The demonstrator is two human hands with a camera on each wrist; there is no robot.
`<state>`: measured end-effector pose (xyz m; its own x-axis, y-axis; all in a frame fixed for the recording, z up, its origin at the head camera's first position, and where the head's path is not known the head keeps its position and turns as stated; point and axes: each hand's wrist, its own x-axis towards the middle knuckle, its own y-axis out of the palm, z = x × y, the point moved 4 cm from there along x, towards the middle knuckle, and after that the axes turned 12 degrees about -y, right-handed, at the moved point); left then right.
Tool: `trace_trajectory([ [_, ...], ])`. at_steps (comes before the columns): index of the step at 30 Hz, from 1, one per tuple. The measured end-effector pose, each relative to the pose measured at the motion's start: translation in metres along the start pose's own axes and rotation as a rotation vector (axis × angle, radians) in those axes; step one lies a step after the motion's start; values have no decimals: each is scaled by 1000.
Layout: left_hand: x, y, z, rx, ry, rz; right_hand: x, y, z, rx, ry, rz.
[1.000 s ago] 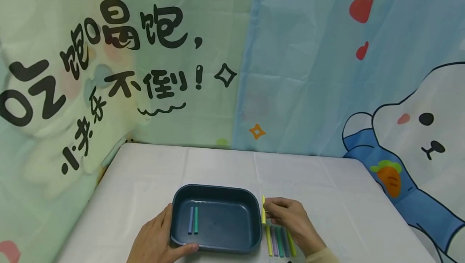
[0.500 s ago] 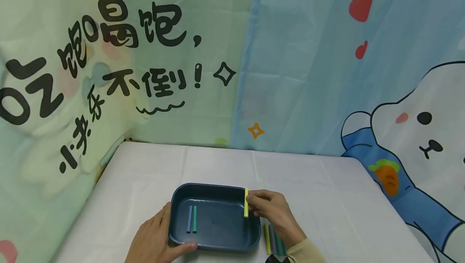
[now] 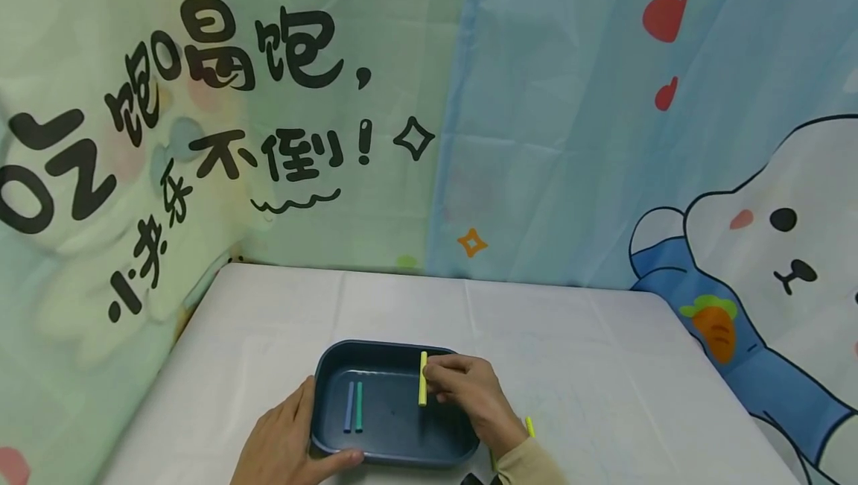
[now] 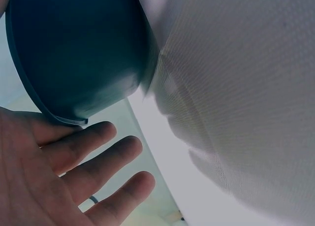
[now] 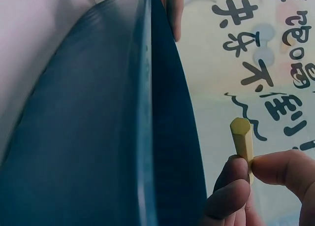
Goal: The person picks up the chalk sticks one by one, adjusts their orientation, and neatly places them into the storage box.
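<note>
My right hand (image 3: 469, 392) pinches a yellow hexagonal stick (image 3: 423, 379) between thumb and fingertips, over the right half of a dark blue tray (image 3: 402, 461). In the right wrist view the stick's six-sided end (image 5: 240, 126) points up past the fingertips. Inside the tray, to the left, a blue stick (image 3: 349, 407) and a green stick (image 3: 359, 407) lie side by side. My left hand (image 3: 284, 433) rests against the tray's left side, its thumb on the front rim. Its fingers (image 4: 106, 167) extend nearly straight in the left wrist view.
A yellow stick (image 3: 530, 426) on the white tablecloth (image 3: 603, 381) pokes out beyond the right sleeve (image 3: 532, 463), which hides most of the sticks there. Printed curtains (image 3: 536, 135) rise behind the table and along its left side.
My right hand has carried the yellow stick leftward from beside the tray to above its right half. The sleeve now covers most of the loose sticks. My left hand has stayed put.
</note>
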<state>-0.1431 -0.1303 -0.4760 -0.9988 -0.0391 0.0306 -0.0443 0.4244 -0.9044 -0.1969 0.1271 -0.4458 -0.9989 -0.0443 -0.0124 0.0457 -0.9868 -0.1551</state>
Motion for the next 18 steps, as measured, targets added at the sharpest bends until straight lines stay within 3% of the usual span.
trace_trajectory([
  [18, -1, -1, 0, 2, -24, 43, 9, 42, -5, 7, -42, 66],
])
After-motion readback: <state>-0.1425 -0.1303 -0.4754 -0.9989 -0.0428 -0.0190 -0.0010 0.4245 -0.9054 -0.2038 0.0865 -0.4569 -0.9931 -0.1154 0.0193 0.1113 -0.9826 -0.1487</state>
